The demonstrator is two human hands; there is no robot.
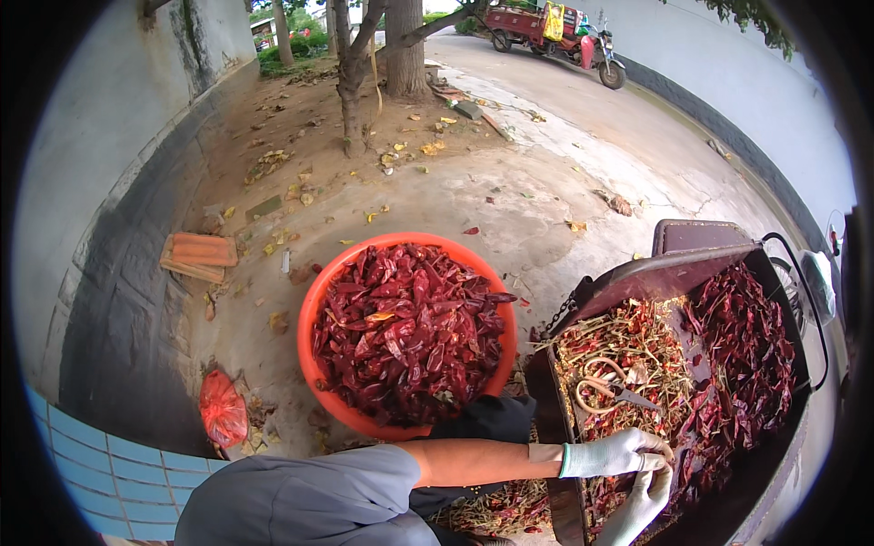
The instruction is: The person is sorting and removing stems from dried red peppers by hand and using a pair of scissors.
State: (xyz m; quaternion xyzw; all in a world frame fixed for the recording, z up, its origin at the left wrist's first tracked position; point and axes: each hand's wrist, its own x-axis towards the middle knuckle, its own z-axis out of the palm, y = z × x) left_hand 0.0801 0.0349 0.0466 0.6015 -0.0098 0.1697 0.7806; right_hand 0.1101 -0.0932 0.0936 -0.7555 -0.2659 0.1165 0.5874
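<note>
My left hand [618, 452] and my right hand [647, 497], both in pale work gloves, meet fingertip to fingertip over a dark red metal cart bed [695, 341]. Whether anything small is pinched between the fingers cannot be made out. Beneath and beyond them lie dried red chili peppers [744, 355], heaped along the bed's right side. Clipped stems, seeds and chili scraps [631, 327] cover its left side. On those scraps, just above my left hand, rest scissors [604, 392] with wrapped loop handles. An orange plastic tub [305, 334] full of red chili peppers [410, 321] stands left of the cart.
A red plastic bag [223, 409] and stacked orange bricks [199, 252] lie by the left wall. More stems [505, 508] litter the ground beside the cart. A chain [561, 315] hangs at the cart's corner. Trees [407, 51] and a red cargo tricycle [546, 31] stand farther off.
</note>
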